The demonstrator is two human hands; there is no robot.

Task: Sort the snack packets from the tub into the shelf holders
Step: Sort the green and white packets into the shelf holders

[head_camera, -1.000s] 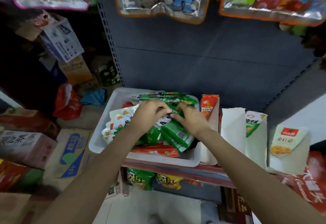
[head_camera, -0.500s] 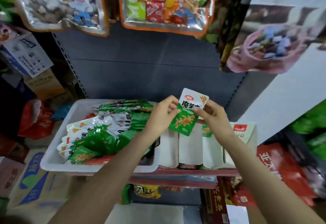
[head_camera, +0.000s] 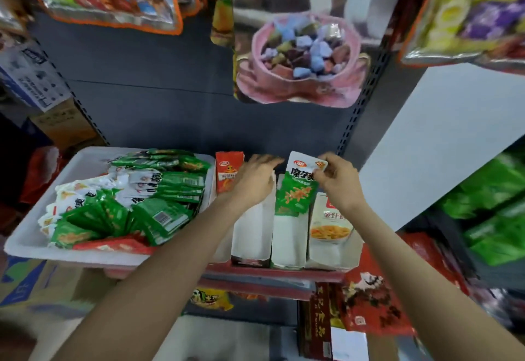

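A white tub on the shelf's left holds several green, white and red snack packets. Right of it stand white cardboard holders in a row. My right hand pinches the top corner of a green and white packet, whose lower end sits in the third holder. My left hand hovers with relaxed fingers over the second holder, holding nothing. A red packet stands in the leftmost holder and a yellow and white packet in the rightmost.
Large hanging snack bags hang above the shelf against the grey back panel. A white wall side closes in at the right. Cardboard boxes stand lower left, and red packages sit below the red shelf edge.
The green and white packet went from both hands in the air down into the third holder. My left hand let go of it and moved left. The view shifted right.
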